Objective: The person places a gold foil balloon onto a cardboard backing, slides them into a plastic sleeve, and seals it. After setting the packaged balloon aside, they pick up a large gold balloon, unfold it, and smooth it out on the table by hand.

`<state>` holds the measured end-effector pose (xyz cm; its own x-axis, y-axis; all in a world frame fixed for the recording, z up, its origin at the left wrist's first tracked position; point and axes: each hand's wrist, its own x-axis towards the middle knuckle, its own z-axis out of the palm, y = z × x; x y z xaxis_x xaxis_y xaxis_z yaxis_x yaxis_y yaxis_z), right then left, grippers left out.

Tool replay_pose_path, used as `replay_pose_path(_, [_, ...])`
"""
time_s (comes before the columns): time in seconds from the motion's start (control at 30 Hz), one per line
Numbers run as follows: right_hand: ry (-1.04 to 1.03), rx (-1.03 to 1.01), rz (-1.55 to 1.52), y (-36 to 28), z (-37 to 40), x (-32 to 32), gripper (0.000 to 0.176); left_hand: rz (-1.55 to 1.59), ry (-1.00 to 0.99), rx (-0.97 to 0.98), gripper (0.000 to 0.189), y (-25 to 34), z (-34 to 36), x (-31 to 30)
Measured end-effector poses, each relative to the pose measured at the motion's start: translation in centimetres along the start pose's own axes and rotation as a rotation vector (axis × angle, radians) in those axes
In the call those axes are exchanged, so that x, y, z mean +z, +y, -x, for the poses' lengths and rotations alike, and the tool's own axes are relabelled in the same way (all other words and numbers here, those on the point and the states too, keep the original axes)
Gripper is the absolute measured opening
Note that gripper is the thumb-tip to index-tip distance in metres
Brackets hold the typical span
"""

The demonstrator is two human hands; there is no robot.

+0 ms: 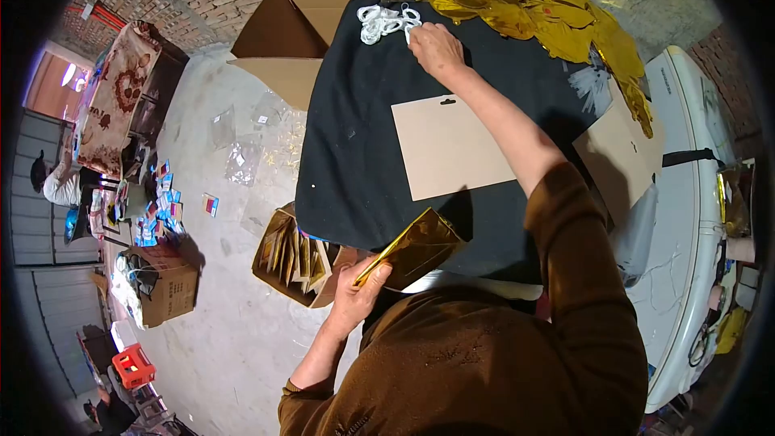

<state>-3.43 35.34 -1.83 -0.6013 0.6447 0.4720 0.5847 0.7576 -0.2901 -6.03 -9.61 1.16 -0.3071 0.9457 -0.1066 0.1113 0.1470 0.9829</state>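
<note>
Nearer than the beige card [452, 153], the left hand [357, 294] pinches a gold packet [424, 249], likely steadying it. Beyond the card, the right hand [437, 49] curls at white cords [373, 26], grip unclear.

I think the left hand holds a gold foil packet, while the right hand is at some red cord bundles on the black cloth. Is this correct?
Not quite: the cord bundles are white, not red, as the head view shows. The rest is right: the left hand holds a gold foil packet, and the right hand is at the bundles on the black cloth.
</note>
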Motion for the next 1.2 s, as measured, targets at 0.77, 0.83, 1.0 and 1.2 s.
replay_pose_path(0.77, [-0.036,-0.062,-0.060,1.5,0.3,-1.9,0.011,0.114,0.069,-0.192,0.027,-1.6,0.9,-1.5])
replay_pose_path(0.83, [-0.092,-0.122,-0.163,1.2,1.6,-5.2,0.011,0.125,0.080,-0.173,0.029,-1.3,0.6,-1.4])
replay_pose_path(1.0, [-0.119,-0.443,-0.221,0.2,7.6,-12.0,0.010,0.125,0.084,-0.140,0.029,-0.9,-0.3,-1.2])
replay_pose_path(1.2, [-0.195,-0.520,-0.171,0.2,14.4,-12.9,0.012,0.313,0.157,-0.292,0.026,-0.3,-1.8,0.6])
